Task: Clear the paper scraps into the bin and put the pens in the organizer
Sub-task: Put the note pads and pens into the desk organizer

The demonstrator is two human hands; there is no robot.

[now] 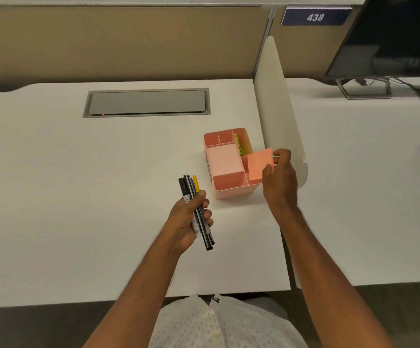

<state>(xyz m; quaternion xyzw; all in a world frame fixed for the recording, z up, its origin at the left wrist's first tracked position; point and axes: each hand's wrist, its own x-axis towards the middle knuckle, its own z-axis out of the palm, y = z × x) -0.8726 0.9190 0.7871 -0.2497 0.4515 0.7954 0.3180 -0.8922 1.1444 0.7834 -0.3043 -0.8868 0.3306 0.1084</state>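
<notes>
Left hand, lower centre of frame: fingers curled round a bundle of pens, black, grey, blue and one yellow, tips pointing toward the top of the frame, held above the counter. Bundle sits just left of the organizer, not touching it.

Right hand, right of centre: thumb and fingers pinch an orange paper note by its right edge. Note is tilted and hangs over the organizer's right-hand compartments.

Organizer: pink, several compartments, standing on the counter near its right edge, close beside a white rounded divider. A large raised block fills its middle; green and yellow slips stand in the long compartment at its upper right. Whether the note touches the organizer I cannot tell.

Upper centre: grey cable hatch set into the counter. Upper right: dark monitor on the neighbouring desk, and a blue sign reading 438.
</notes>
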